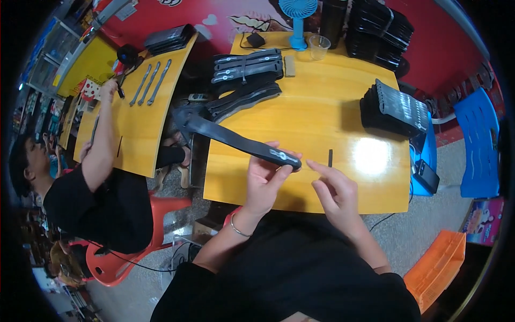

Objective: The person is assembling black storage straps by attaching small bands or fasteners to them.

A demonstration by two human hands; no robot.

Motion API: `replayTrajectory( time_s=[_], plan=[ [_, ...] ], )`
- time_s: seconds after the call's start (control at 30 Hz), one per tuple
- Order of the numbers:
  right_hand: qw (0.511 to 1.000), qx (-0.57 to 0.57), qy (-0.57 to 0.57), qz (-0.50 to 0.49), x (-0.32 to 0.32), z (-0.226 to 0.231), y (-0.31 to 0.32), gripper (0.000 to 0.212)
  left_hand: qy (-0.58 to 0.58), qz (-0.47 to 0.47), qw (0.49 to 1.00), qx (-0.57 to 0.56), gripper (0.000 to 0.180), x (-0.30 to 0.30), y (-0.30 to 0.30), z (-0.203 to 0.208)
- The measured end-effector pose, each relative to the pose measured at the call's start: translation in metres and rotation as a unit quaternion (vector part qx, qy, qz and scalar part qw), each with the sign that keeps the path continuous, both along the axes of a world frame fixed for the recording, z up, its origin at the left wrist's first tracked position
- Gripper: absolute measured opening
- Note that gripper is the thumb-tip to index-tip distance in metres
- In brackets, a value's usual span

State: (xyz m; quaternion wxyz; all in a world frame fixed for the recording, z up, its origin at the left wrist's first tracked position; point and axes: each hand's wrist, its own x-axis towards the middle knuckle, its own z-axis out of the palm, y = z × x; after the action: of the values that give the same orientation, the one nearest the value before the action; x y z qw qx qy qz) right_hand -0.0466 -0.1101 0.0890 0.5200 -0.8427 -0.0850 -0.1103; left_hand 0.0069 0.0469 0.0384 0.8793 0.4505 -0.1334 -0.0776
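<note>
The left hand (262, 188) is pinching one end of a long dark strip (230, 137) between thumb and fingers, above a yellow table (311, 121). The right hand (340, 198) is hovering just beside that end, thumb and forefinger spread, holding nothing visible. Beyond, a short black piece (330, 158) is lying; farther back, a blue fan (299, 24) is standing.
</note>
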Motion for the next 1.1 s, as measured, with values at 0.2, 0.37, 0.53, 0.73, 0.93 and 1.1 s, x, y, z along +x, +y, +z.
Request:
replayTrajectory(
  time_s=[0.2, 0.37, 0.53, 0.73, 0.93, 1.1],
  plan=[
    [0.996, 0.054, 0.076, 0.015, 0.011, 0.031, 0.002, 0.042, -0.178, 0.02, 0.96, 0.214, 0.039, -0.006, 0.004, -0.01],
    [0.991, -0.072, -0.067, 0.092, 0.022, 0.032, 0.002, 0.044, -0.227, 0.061, 0.927, 0.291, 0.039, -0.01, 0.005, 0.004],
    [0.958, -0.213, -0.192, 0.031, 0.03, 0.025, -0.008, 0.045, 0.245, -0.254, 0.936, 0.004, 0.034, -0.01, 0.036, 0.023],
    [0.929, -0.288, -0.23, 0.022, 0.029, 0.023, -0.01, 0.04, 0.175, -0.321, 0.931, 0.017, 0.054, -0.026, 0.036, 0.024],
    [0.903, -0.351, -0.247, 0.018, 0.022, 0.028, -0.015, 0.042, 0.219, -0.376, 0.9, -0.04, 0.057, -0.031, 0.032, 0.041],
    [0.965, -0.206, -0.161, -0.008, 0.012, 0.033, -0.017, 0.052, 0.217, -0.296, 0.928, -0.065, 0.051, -0.038, 0.025, 0.039]
  ],
)
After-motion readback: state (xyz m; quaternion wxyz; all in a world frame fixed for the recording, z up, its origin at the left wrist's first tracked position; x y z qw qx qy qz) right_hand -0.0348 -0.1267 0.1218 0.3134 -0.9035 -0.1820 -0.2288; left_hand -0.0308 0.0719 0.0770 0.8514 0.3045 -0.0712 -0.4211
